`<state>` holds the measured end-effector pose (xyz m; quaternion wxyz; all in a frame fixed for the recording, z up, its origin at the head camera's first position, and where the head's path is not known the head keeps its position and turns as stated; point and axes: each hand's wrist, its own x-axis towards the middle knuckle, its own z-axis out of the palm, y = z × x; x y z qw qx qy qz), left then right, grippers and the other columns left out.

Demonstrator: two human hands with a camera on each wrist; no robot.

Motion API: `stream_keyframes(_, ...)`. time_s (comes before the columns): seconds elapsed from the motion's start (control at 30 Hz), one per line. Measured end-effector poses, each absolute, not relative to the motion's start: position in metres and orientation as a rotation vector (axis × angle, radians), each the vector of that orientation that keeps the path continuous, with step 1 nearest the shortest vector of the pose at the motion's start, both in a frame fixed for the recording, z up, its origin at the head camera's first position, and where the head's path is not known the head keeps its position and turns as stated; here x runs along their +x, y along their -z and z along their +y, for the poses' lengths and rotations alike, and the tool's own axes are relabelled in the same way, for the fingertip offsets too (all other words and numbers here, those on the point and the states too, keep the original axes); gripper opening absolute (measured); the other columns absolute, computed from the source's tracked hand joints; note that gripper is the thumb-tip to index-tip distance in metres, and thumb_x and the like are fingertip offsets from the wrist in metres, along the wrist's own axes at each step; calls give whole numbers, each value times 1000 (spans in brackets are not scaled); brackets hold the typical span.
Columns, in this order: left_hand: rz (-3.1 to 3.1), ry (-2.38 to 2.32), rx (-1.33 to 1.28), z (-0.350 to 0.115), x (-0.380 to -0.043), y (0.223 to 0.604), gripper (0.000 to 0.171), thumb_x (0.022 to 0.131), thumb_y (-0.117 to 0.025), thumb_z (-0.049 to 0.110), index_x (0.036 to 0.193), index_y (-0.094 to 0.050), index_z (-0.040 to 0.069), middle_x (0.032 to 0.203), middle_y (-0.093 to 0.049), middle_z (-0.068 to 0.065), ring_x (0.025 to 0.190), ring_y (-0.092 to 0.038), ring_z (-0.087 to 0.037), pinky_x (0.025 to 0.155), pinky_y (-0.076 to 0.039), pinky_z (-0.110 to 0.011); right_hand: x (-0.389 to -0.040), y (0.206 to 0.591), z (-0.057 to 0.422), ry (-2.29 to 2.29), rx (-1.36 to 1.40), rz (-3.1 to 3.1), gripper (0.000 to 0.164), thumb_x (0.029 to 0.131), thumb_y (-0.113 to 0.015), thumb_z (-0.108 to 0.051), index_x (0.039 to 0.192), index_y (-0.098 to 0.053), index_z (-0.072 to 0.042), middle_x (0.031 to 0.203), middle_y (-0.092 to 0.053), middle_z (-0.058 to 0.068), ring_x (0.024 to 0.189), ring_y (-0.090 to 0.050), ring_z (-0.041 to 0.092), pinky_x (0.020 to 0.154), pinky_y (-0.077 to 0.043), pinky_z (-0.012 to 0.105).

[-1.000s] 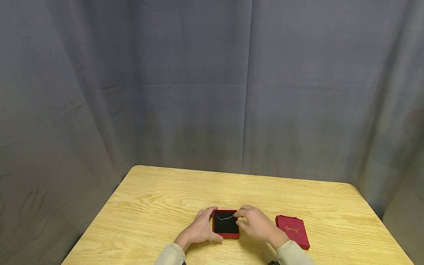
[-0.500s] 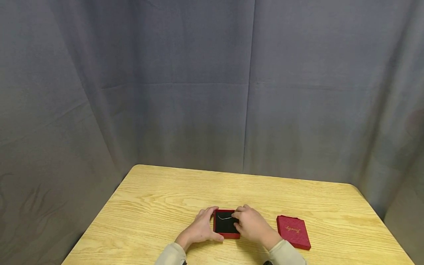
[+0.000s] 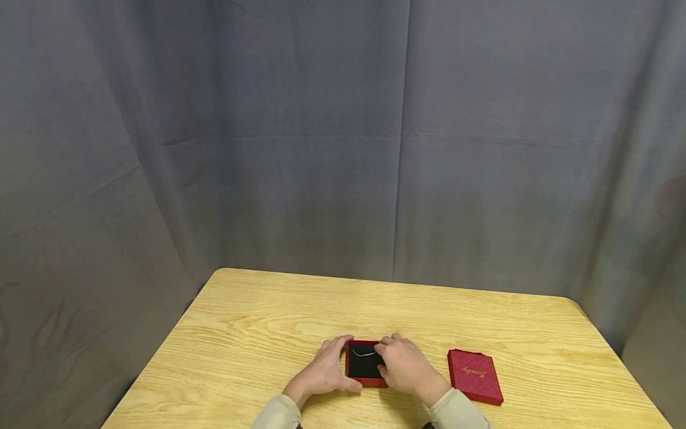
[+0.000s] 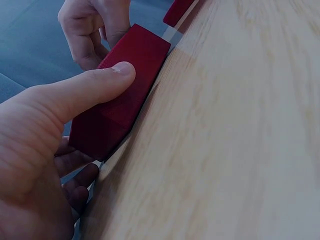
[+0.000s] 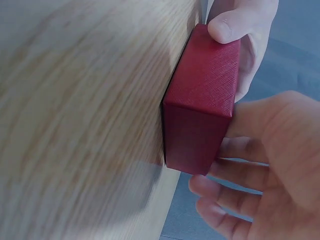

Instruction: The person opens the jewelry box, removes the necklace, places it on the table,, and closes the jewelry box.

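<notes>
A small red jewelry box (image 3: 367,383) lies on the table with its black padded insert (image 3: 363,367) facing up. Across the upper part of the insert runs a thin silver chain (image 3: 364,355), whose right end disappears under my right fingertips. My left hand (image 3: 322,370) grips the box from the left, thumb on the near wall and fingers at the far side. Over the right rim, my right hand (image 3: 405,364) reaches into the box with thumb and index finger apart. In the right wrist view the box (image 5: 202,75) hides those fingertips; whether they pinch anything is unclear.
The red lid (image 3: 475,376), with gold lettering, lies on the table to the right of my right hand. The light wooden table (image 3: 278,310) ends at grey curtains (image 3: 311,179) behind and at the sides.
My right hand has shifted slightly left, its fingertips now further over the insert and covering more of the chain's right end. The left hand keeps its grip on the box.
</notes>
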<state>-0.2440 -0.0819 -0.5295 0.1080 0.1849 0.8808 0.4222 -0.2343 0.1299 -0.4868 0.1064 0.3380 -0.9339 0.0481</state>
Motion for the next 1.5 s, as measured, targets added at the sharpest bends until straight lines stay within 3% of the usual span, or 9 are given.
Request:
stream_keyframes(0.47,2592,-1232,546,-81,-242,529,101,63,-86,43,144,-33,13,131,-43,-5,112,-38,-24,94,-36,-52,-240,495,128,-163,983,-2703,9,78,-75,-12,82,-68,-10,79,-62,-1,71,-53,16,65,-48,32)
stream_keyframes(0.7,2600,-1223,551,-81,-241,529,100,63,-86,43,144,-34,13,132,-44,-3,111,-38,-23,94,-36,-51,-242,498,125,-160,944,-2664,21,80,-72,-8,68,-56,-16,68,-55,-5,64,-50,13,58,-44,30)
stream_keyframes(0.87,2610,-1229,557,-80,-241,528,100,63,-86,42,143,-35,11,132,-45,-3,113,-38,-23,95,-35,-51,-243,499,122,-129,914,-2682,18,84,-68,-8,71,-56,-14,68,-52,-4,65,-51,13,57,-44,30)
stream_keyframes(1.1,2617,-1219,552,-80,-241,527,100,63,-86,43,143,-35,11,133,-45,-3,114,-38,-23,95,-35,-51,-241,496,123,-159,940,-2718,9,80,-71,-7,78,-62,-10,73,-61,-2,68,-53,15,64,-48,31)
stream_keyframes(1.33,2632,-1219,558,-80,-240,526,100,62,-86,43,143,-36,10,134,-45,-3,117,-37,-24,97,-34,-51,-236,492,122,-179,964,-2778,11,80,-70,-7,81,-59,-9,71,-59,0,67,-53,16,59,-47,32)
stream_keyframes(1.5,2644,-1199,559,-79,-241,525,100,63,-86,43,143,-36,10,136,-44,-4,117,-37,-24,96,-35,-51,-237,489,124,-332,963,-2866,11,82,-68,-5,91,-62,-5,81,-63,4,73,-56,17,63,-49,31)
